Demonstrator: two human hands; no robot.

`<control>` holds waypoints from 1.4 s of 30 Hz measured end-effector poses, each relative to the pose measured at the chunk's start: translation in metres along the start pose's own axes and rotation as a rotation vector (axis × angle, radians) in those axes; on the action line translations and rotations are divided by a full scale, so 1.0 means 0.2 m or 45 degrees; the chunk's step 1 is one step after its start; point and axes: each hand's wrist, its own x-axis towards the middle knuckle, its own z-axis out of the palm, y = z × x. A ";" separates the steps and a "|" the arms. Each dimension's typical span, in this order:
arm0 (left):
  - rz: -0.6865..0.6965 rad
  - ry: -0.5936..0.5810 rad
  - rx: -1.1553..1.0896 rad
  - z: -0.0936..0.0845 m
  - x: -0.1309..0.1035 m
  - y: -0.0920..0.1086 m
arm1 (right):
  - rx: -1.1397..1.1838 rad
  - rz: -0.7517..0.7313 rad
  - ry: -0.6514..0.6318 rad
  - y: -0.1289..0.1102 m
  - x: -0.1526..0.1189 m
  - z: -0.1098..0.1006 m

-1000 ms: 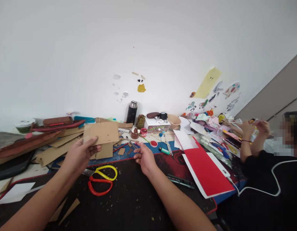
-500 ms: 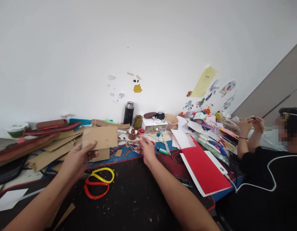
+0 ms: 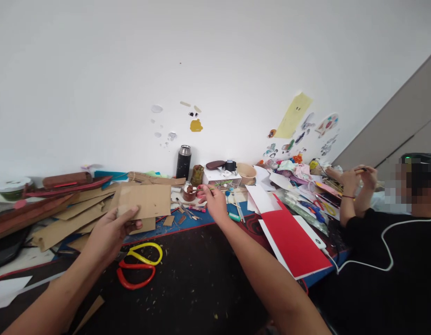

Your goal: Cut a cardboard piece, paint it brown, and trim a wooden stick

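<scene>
My left hand (image 3: 112, 230) is closed on the lower left edge of a rectangular piece of cardboard (image 3: 145, 201), holding it up above the table. Farther right, my right hand (image 3: 214, 203) reaches toward a small brown jar (image 3: 189, 193) with its fingers pinched together; what they grip, if anything, is too small to make out. A pink pot, partly hidden, stands right by those fingertips. Below the cardboard lie scissors with yellow and red handles (image 3: 141, 274), their blades partly hidden by my left wrist.
Cardboard scraps (image 3: 55, 230) and a reddish-brown model boat (image 3: 27, 216) crowd the left side. A black flask (image 3: 183, 162) stands against the wall. Red card (image 3: 292, 242) and white paper lie at right, where another person (image 3: 379, 260) sits working. A green tube (image 3: 234, 217) lies near my right wrist.
My right hand has moved up and away from me, toward the brown jar. The cardboard stays in my left hand, and the view has shifted slightly.
</scene>
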 end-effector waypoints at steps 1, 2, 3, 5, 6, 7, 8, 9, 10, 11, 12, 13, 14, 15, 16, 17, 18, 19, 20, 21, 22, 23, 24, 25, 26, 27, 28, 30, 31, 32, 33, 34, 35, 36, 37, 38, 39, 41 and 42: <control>-0.002 -0.001 0.006 0.00 0.00 0.00 | -0.026 -0.023 -0.003 -0.01 0.00 -0.01; -0.003 -0.002 0.010 0.00 0.00 0.00 | -0.048 -0.043 -0.004 -0.01 0.00 -0.02; -0.005 -0.003 0.013 0.00 0.00 0.00 | -0.064 -0.060 -0.003 -0.01 0.00 -0.02; -0.014 -0.002 0.007 0.01 -0.01 0.00 | -0.088 -0.084 0.003 -0.02 -0.01 -0.04; -0.019 0.002 -0.003 0.01 -0.01 0.00 | -0.097 -0.093 0.009 -0.02 -0.01 -0.04; -0.022 0.008 -0.016 0.01 -0.01 0.00 | -0.099 -0.101 0.016 -0.03 -0.01 -0.05; -0.025 0.013 -0.029 0.01 0.00 -0.01 | -0.093 -0.104 0.027 -0.03 -0.01 -0.05; -0.026 0.016 -0.039 0.00 0.00 -0.01 | -0.078 -0.100 0.036 -0.03 -0.02 -0.06; -0.027 0.021 -0.047 0.00 0.00 -0.02 | -0.056 -0.085 0.042 -0.03 -0.02 -0.06; -0.029 0.027 -0.050 0.00 0.00 -0.02 | -0.030 -0.064 0.045 -0.03 -0.02 -0.06; -0.031 0.036 -0.048 0.00 0.01 -0.03 | -0.006 -0.039 0.046 -0.03 -0.02 -0.06; -0.036 0.047 -0.045 0.00 0.01 -0.03 | 0.013 -0.018 0.046 -0.03 -0.03 -0.06; -0.045 0.058 -0.041 0.00 0.01 -0.03 | 0.025 -0.002 0.047 -0.03 -0.03 -0.06; -0.051 0.067 -0.038 0.01 0.00 -0.03 | 0.038 0.005 0.057 -0.03 -0.03 -0.06; -0.056 0.070 -0.036 0.01 0.00 -0.03 | 0.054 0.005 0.074 -0.03 -0.03 -0.06; -0.058 0.069 -0.035 0.02 0.00 -0.02 | 0.075 0.000 0.093 -0.03 -0.03 -0.06; -0.059 0.066 -0.033 0.03 -0.01 -0.02 | 0.102 0.000 0.115 -0.02 -0.03 -0.06; -0.060 0.063 -0.029 0.04 -0.01 -0.01 | 0.131 0.006 0.133 -0.02 -0.03 -0.06; -0.061 0.065 -0.026 0.05 -0.02 -0.01 | 0.155 0.016 0.145 -0.01 -0.03 -0.06; -0.063 0.072 -0.024 0.05 -0.02 -0.01 | 0.175 0.032 0.155 0.00 -0.03 -0.06; -0.067 0.080 -0.024 0.05 -0.02 -0.01 | 0.197 0.051 0.171 0.00 -0.03 -0.06; -0.068 0.087 -0.025 0.05 -0.02 -0.01 | 0.226 0.070 0.201 0.01 -0.03 -0.06; -0.067 0.089 -0.028 0.05 -0.01 -0.02 | 0.267 0.086 0.245 0.01 -0.03 -0.06; -0.062 0.088 -0.032 0.04 -0.01 -0.02 | 0.318 0.097 0.297 0.01 -0.03 -0.06; -0.057 0.085 -0.034 0.04 -0.01 -0.03 | 0.374 0.105 0.346 0.01 -0.04 -0.06; -0.053 0.081 -0.030 0.03 -0.01 -0.03 | 0.432 0.109 0.382 0.00 -0.04 -0.05; -0.050 0.081 -0.022 0.03 0.00 -0.04 | 0.479 0.107 0.391 -0.01 -0.05 -0.05; -0.049 0.082 0.001 0.02 0.00 -0.05 | 0.572 0.094 0.349 -0.05 -0.08 -0.01; -0.048 0.080 0.013 0.02 0.00 -0.05 | 0.617 0.093 0.328 -0.08 -0.09 0.01; -0.043 0.078 0.023 0.02 0.00 -0.06 | 0.652 0.101 0.286 -0.10 -0.11 0.05; -0.037 0.076 0.029 0.02 0.00 -0.06 | 0.675 0.106 0.232 -0.14 -0.12 0.08; -0.031 0.075 0.031 0.02 0.00 -0.07 | 0.688 0.106 0.186 -0.16 -0.14 0.12; -0.028 0.073 0.031 0.03 -0.01 -0.07 | 0.691 0.106 0.136 -0.19 -0.15 0.17; -0.028 0.069 0.029 0.03 -0.01 -0.08 | 0.687 0.105 0.076 -0.21 -0.17 0.21; -0.032 0.058 0.025 0.03 -0.01 -0.08 | 0.681 0.102 0.027 -0.22 -0.19 0.25; -0.037 0.046 0.020 0.03 -0.02 -0.09 | 0.678 0.095 -0.024 -0.22 -0.20 0.29; -0.043 0.030 0.017 0.03 -0.02 -0.09 | 0.687 0.098 -0.063 -0.21 -0.21 0.31; -0.053 0.005 0.022 0.03 -0.02 -0.11 | 0.702 0.130 -0.090 -0.16 -0.23 0.34; -0.058 -0.001 0.030 0.03 -0.02 -0.11 | 0.703 0.144 -0.092 -0.13 -0.24 0.34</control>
